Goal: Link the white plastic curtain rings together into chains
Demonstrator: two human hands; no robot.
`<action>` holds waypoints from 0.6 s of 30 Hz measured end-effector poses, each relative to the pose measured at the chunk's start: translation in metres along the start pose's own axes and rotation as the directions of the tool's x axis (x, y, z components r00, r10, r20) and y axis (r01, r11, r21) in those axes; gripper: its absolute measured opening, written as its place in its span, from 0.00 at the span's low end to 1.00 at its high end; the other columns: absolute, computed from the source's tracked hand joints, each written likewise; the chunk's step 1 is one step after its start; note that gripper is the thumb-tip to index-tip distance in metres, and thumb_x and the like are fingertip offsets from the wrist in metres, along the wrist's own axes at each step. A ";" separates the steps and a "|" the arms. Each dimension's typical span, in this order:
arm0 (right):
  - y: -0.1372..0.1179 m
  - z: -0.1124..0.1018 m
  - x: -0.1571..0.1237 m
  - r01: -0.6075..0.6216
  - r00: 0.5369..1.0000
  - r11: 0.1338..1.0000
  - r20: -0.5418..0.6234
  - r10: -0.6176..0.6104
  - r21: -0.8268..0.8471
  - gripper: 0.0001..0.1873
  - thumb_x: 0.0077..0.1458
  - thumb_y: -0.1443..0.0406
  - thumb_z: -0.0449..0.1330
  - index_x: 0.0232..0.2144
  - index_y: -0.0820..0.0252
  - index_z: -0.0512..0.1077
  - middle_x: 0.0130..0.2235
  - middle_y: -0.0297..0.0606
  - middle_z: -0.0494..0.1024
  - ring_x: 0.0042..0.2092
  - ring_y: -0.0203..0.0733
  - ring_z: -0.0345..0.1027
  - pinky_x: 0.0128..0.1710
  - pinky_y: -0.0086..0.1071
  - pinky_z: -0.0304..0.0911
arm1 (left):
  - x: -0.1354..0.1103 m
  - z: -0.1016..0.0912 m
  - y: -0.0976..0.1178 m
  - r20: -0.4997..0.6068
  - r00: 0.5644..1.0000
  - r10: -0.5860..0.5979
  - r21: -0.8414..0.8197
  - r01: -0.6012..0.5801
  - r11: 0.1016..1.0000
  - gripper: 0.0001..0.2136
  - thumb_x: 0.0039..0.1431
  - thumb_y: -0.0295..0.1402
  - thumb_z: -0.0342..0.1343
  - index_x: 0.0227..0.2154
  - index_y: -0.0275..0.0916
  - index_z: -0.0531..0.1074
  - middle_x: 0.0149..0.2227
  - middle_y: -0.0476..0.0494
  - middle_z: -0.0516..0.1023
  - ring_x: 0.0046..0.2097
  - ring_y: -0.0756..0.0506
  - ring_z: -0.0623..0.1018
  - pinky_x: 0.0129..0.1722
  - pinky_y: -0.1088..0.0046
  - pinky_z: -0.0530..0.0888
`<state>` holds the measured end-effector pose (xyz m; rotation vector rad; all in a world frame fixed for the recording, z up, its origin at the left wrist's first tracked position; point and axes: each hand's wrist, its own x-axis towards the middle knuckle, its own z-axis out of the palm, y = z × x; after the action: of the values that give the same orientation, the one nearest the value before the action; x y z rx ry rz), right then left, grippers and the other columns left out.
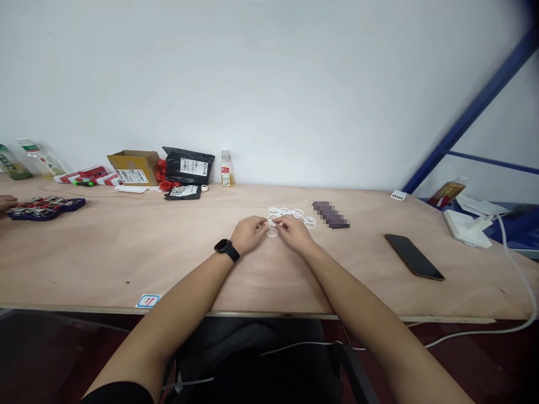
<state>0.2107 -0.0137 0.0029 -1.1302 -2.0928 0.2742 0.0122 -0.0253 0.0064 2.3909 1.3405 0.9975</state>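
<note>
My left hand (249,233), with a black watch (226,249) on its wrist, and my right hand (295,231) meet over the middle of the wooden table (126,252). Both pinch small white rings (273,226) between their fingertips. A loose heap of more white rings (290,214) lies just behind my hands, some touching my right hand's fingers.
A black phone (414,256) lies to the right, a dark flat object (330,214) behind the heap. At the back left stand a cardboard box (133,166), black bags (188,166) and a small bottle (226,169). Another person's hand (6,202) rests by dark trays (44,207) far left. A white cable (517,264) hangs right.
</note>
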 end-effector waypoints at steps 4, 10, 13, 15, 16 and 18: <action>0.028 -0.006 0.006 -0.045 0.997 0.992 -0.074 0.036 -0.121 0.17 0.53 0.61 0.61 0.46 0.57 0.75 0.50 0.44 0.73 0.53 0.48 0.65 0.55 0.42 0.58 | -0.004 0.003 -0.001 0.130 0.991 -0.040 0.146 0.020 0.989 0.29 0.54 0.51 0.57 0.55 0.39 0.67 0.54 0.36 0.72 0.57 0.36 0.69 0.57 0.57 0.65; 0.080 -0.018 0.007 -0.418 0.908 0.860 -0.096 0.408 -0.294 0.33 0.56 0.47 0.54 0.58 0.59 0.66 0.63 0.52 0.60 0.64 0.63 0.49 0.60 0.58 0.43 | -0.008 0.007 -0.005 0.315 0.932 -0.177 0.272 0.089 0.958 0.45 0.49 0.60 0.53 0.64 0.38 0.51 0.66 0.28 0.52 0.66 0.29 0.53 0.61 0.48 0.54; 0.090 -0.015 0.006 -0.465 0.872 0.830 0.003 0.490 -0.306 0.36 0.56 0.43 0.52 0.59 0.58 0.64 0.64 0.53 0.58 0.64 0.65 0.49 0.59 0.62 0.43 | -0.008 0.008 -0.006 0.336 0.919 -0.204 0.283 0.108 0.953 0.45 0.50 0.61 0.51 0.65 0.38 0.48 0.67 0.28 0.49 0.67 0.30 0.50 0.61 0.47 0.51; 0.087 -0.010 0.006 -0.425 0.880 0.851 0.080 0.468 -0.307 0.36 0.57 0.43 0.51 0.60 0.56 0.62 0.65 0.51 0.57 0.65 0.64 0.48 0.60 0.61 0.43 | -0.007 0.008 -0.007 0.340 0.915 -0.216 0.290 0.117 0.950 0.44 0.51 0.61 0.50 0.65 0.38 0.48 0.67 0.27 0.49 0.67 0.30 0.50 0.61 0.46 0.50; 0.082 -0.007 0.006 -0.392 0.891 0.869 0.112 0.441 -0.301 0.35 0.57 0.44 0.50 0.61 0.55 0.62 0.65 0.50 0.57 0.65 0.63 0.48 0.60 0.60 0.43 | -0.007 0.008 -0.007 0.344 0.913 -0.220 0.293 0.119 0.949 0.44 0.52 0.61 0.49 0.64 0.38 0.48 0.67 0.28 0.49 0.67 0.29 0.50 0.61 0.46 0.50; 0.070 0.001 0.005 -0.311 0.915 0.911 0.174 0.364 -0.269 0.34 0.60 0.45 0.49 0.61 0.56 0.61 0.65 0.49 0.57 0.66 0.60 0.47 0.62 0.56 0.43 | -0.008 0.008 -0.007 0.355 0.908 -0.225 0.302 0.116 0.946 0.41 0.54 0.60 0.48 0.64 0.40 0.50 0.67 0.29 0.51 0.67 0.29 0.51 0.61 0.45 0.50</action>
<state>0.2532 0.0322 -0.0296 -1.6829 -2.1516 0.3337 0.0099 -0.0265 -0.0068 2.4302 1.5772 0.2806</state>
